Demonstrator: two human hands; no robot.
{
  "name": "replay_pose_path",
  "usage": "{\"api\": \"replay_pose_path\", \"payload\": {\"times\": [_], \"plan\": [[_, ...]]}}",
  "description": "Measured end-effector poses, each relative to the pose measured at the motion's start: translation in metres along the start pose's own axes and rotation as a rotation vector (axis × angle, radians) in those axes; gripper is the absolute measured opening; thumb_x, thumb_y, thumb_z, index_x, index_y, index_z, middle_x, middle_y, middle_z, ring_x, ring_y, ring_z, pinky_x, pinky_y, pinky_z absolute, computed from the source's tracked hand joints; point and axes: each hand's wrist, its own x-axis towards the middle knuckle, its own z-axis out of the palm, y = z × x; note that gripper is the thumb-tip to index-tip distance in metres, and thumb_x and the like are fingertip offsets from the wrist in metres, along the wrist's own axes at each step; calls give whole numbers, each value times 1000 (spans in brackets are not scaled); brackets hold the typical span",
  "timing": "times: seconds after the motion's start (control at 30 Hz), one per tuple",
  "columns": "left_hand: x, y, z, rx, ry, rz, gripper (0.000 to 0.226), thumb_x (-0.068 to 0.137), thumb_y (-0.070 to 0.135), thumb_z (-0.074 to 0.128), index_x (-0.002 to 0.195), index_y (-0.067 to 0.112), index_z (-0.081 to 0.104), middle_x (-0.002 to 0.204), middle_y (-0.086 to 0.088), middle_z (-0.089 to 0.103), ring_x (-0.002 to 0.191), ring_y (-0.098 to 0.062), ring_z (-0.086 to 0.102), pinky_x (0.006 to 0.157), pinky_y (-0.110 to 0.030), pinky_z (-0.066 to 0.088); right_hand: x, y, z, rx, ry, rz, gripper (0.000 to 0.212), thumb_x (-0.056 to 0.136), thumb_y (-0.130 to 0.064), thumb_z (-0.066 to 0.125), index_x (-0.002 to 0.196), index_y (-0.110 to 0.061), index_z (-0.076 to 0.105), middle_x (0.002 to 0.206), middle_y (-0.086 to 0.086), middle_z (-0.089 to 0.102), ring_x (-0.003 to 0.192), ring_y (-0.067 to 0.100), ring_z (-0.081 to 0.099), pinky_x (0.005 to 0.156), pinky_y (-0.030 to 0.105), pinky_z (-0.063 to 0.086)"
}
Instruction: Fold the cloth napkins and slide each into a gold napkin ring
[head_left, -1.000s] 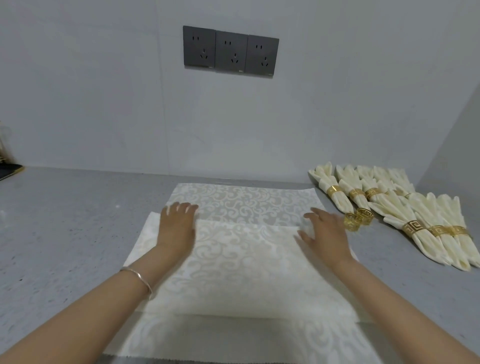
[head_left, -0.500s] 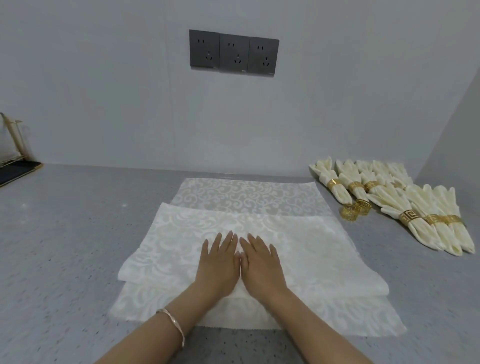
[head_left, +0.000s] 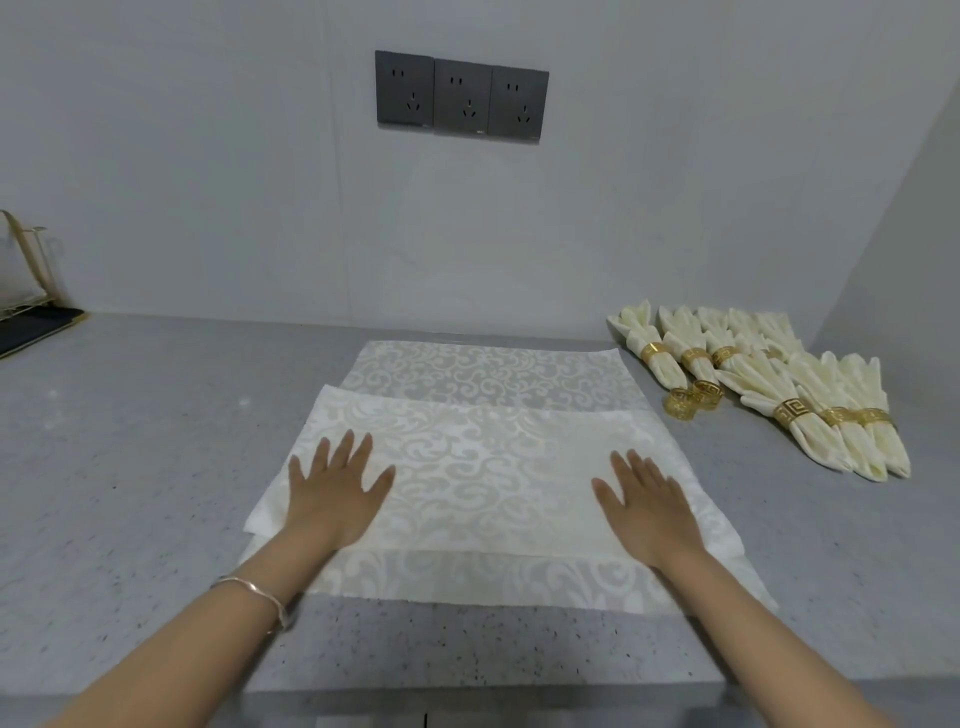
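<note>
Napkin (head_left: 493, 467), one, under left hand (head_left: 332, 493), right hand (head_left: 649, 512), two loose rings (head_left: 683, 404)

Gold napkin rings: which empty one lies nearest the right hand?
The front empty ring, closer to the flat napkin; the other empty ring sits behind it, and the rest wrap folded napkins.

Soft, even indoor light; faint shadows; wide-angle bending at edges.

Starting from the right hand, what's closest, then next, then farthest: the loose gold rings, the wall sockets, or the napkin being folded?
1. Napkin: right under the right hand, touching it.
2. Loose gold rings: on the counter, just beyond the hand, to the right.
3. Wall sockets: high up, far behind.
</note>
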Motion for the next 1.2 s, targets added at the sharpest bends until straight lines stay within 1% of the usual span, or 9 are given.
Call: {"api": "replay_pose_path", "payload": {"times": [0.17,0.37,0.5,0.57,0.7,0.93,1.03,1.13,1.2], "plan": [[1,-18,-6,-13,12,-31,68,95,61,11,153,27,-1,160,4,-8,148,-19,-7,119,-44,-2,0,35,-10,-37,6,56,68,98,-56,14,153,-16,6,160,1,0,147,17,1,120,36,5],[-1,-15,-6,-23,5,-30,69,96,61,11,153,26,-1,160,3,-8,148,-21,-8,119,-45,-4,5,29,-16,-79,-4,59,61,101,-47,19,152,-14,13,160,5,4,147,21,6,116,41,8],[-2,-15,-7,-34,14,-37,68,96,61,12,153,26,0,161,2,-7,147,-26,-9,118,-45,-5,13,-11,-22,139,59,-77,58,99,-42,39,149,-16,26,158,5,16,146,19,13,117,34,13],[-4,-15,-7,-46,9,-34,68,96,61,12,153,26,0,161,1,-7,147,-28,-9,118,-45,-5,22,-41,-27,200,25,-175,61,96,-44,46,148,-18,28,158,1,18,145,17,15,116,31,13],[-4,-14,-6,-50,20,-35,67,97,60,12,153,26,-1,160,1,-9,147,-28,-10,118,-45,-6,54,-102,-31,197,-128,-311,71,90,-53,53,148,-21,27,158,-3,17,145,17,15,116,34,16],[0,-15,0,-64,55,-38,67,97,59,13,153,26,-1,160,2,-9,147,-27,-11,119,-45,-7,108,-159,-21,4,-184,-235,73,85,-59,55,143,-19,35,146,3,34,135,24,33,108,38,31],[1,-16,1,-64,60,-37,67,97,59,12,153,26,-2,160,2,-10,147,-27,-11,119,-46,-7,119,-170,-21,20,-211,-161,77,77,-66,59,137,-21,37,138,3,39,129,24,36,103,37,34],[2,-16,2,-61,59,-40,67,97,59,12,153,26,-2,160,2,-10,147,-27,-12,119,-46,-7,127,-183,-23,24,-281,-130,85,75,-68,58,143,-22,33,144,5,33,136,26,27,108,40,29],[3,-16,3,-69,71,-42,69,96,60,13,153,25,-4,160,1,-10,147,-27,-11,119,-46,-7,129,-196,-21,18,-289,-171,81,78,-63,58,144,-22,35,148,4,31,140,26,22,111,40,26]]}}
